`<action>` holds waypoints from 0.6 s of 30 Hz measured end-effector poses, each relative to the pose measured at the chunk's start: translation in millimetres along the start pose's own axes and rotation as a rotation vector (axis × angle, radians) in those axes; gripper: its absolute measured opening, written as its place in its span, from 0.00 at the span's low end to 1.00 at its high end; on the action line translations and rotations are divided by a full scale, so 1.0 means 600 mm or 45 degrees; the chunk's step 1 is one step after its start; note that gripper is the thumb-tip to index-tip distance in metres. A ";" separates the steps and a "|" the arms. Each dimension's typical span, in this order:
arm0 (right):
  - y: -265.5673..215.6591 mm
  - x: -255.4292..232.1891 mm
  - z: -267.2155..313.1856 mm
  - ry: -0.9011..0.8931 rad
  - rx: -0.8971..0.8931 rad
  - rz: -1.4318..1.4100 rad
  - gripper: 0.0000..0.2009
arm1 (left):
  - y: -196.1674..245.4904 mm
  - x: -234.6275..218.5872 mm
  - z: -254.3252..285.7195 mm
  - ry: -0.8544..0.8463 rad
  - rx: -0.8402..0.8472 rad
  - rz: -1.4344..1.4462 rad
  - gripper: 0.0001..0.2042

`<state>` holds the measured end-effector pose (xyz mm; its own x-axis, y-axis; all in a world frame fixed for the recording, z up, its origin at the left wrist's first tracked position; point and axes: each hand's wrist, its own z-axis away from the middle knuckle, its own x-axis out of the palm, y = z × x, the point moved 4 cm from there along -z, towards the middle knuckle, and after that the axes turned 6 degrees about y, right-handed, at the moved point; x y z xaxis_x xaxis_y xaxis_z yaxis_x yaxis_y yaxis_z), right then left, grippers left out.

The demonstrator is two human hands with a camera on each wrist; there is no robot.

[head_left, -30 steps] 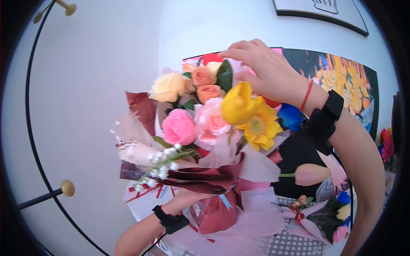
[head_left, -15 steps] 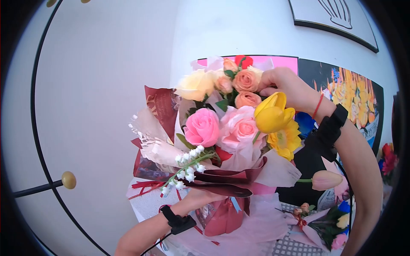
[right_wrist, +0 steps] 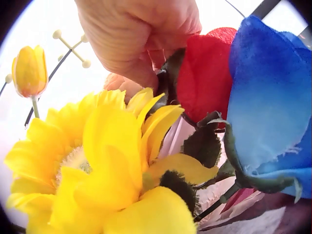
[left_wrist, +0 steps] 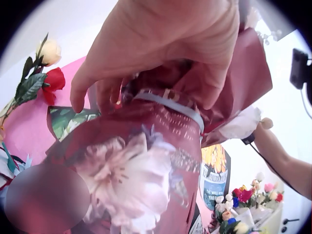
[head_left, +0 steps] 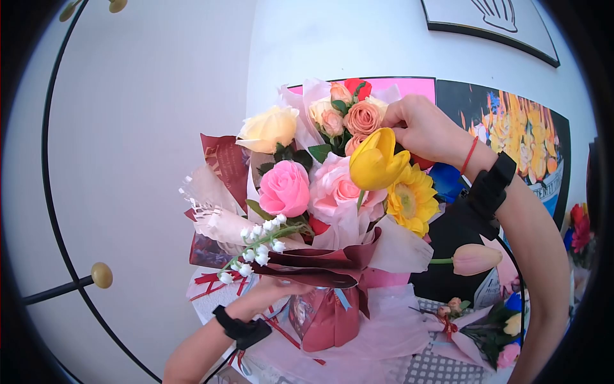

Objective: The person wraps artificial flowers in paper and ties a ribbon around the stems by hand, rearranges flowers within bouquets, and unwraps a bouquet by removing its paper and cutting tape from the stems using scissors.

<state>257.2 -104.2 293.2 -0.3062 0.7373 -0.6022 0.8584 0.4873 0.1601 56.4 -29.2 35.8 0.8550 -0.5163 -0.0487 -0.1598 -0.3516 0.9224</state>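
Note:
My left hand (head_left: 270,292) grips the narrow neck of a flower bouquet wrapped in dark red paper (head_left: 334,323). In the left wrist view its fingers and thumb curl round the wrap just above a pale blue ribbon (left_wrist: 173,107). My right hand (head_left: 427,128) is at the bouquet's upper right, beside the orange roses (head_left: 363,118). In the right wrist view its curled fingers pinch a dark green leaf (right_wrist: 168,80), next to a red rose (right_wrist: 204,78). Close by are a yellow sunflower (head_left: 410,201), a yellow tulip (head_left: 378,160) and a blue rose (right_wrist: 268,107).
A small wrapped bouquet (head_left: 470,336) lies on the grey checked cloth (head_left: 419,368) at lower right. Pink wrapping sheet (head_left: 390,326) spreads beneath the large bouquet. Posters (head_left: 537,134) lean on the wall behind. A black rack (head_left: 48,166) stands at left.
My right hand has come down from above the flowers, its fingers closing beside the orange roses. The orange roses have shifted and turned. My left hand keeps its hold on the bouquet's neck.

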 end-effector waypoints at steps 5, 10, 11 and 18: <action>0.011 -0.002 0.009 0.015 0.014 -0.051 0.06 | 0.020 -0.090 0.018 0.550 0.374 0.161 0.20; 0.012 0.000 0.014 -0.029 0.075 -0.062 0.06 | 0.144 -0.131 0.075 1.063 1.210 -0.038 0.20; 0.015 0.001 0.011 -0.026 0.086 -0.053 0.06 | 0.177 -0.138 0.076 1.148 1.310 -0.076 0.19; 0.047 -0.012 -0.018 0.191 0.127 -0.246 0.13 | 0.350 -0.156 0.059 0.801 1.247 -0.429 0.22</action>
<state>279.0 -90.9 310.4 -0.5194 0.6997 -0.4905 0.8123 0.5826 -0.0290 -74.5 -82.4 220.5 0.9725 0.0890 0.2152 0.0440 -0.9777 0.2053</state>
